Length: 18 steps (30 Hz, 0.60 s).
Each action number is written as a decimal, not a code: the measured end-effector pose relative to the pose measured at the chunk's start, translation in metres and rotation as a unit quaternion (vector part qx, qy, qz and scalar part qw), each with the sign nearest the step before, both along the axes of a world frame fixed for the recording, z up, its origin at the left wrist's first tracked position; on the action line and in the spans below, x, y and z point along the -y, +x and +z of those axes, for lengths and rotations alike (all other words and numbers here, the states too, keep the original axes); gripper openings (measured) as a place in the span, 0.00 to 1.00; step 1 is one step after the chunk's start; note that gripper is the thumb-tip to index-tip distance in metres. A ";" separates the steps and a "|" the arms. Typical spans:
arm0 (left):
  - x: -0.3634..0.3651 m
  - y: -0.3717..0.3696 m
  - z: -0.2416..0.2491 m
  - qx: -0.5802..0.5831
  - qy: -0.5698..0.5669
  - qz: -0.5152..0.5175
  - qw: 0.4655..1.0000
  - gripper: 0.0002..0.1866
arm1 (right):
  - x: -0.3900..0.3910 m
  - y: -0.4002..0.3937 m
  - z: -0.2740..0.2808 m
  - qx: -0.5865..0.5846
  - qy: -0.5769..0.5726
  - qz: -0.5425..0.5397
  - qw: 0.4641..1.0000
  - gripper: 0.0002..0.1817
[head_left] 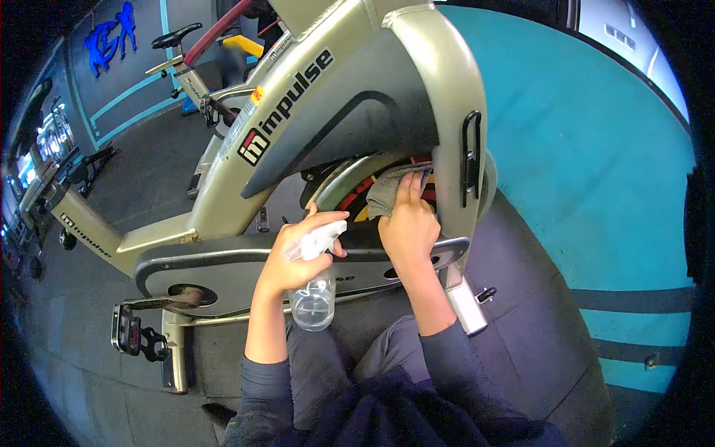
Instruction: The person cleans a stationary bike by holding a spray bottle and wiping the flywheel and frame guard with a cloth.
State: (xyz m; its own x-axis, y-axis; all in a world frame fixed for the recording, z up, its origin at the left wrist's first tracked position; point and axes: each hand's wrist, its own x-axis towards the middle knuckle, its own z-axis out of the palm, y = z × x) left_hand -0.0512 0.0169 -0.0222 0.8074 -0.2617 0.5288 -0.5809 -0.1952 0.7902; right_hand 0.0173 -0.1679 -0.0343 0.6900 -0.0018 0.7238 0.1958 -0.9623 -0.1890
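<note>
My left hand (292, 257) is wrapped round the neck of a clear spray bottle (313, 304) with a white trigger head (325, 240). The bottle hangs upright in front of the bike's lower side cover (223, 270). With my right hand (410, 227) I press a grey cloth (386, 190) against the flywheel (350, 195) of a stationary bike, its fingers extended over the cloth. Part of the flywheel, with red and yellow markings, is hidden behind the cloth and the frame.
The bike's champagne-coloured frame (439, 67) rises close in front of me. A pedal (126, 330) sticks out at the lower left, and a stabiliser foot (465, 305) stands at the right. Another bike (195, 86) is behind. A turquoise wall (581, 149) lies to the right.
</note>
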 end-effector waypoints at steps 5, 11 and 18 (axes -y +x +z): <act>0.001 0.001 0.000 -0.007 -0.029 -0.018 0.999 0.31 | -0.010 -0.024 0.006 -0.063 -0.024 0.080 0.995 0.42; 0.001 -0.001 0.000 -0.022 -0.014 0.003 1.000 0.30 | -0.024 -0.030 -0.001 -0.032 0.016 0.119 0.992 0.45; -0.002 -0.001 0.003 0.000 0.034 0.006 0.999 0.31 | 0.008 -0.002 0.009 -0.091 0.061 0.006 0.994 0.42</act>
State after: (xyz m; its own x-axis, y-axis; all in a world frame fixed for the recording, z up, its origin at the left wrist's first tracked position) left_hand -0.0517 0.0186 -0.0190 0.8109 -0.2862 0.5105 -0.5780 -0.2553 0.7751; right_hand 0.0158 -0.1758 -0.0255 0.8098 -0.0732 0.5821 0.1593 -0.9275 -0.3383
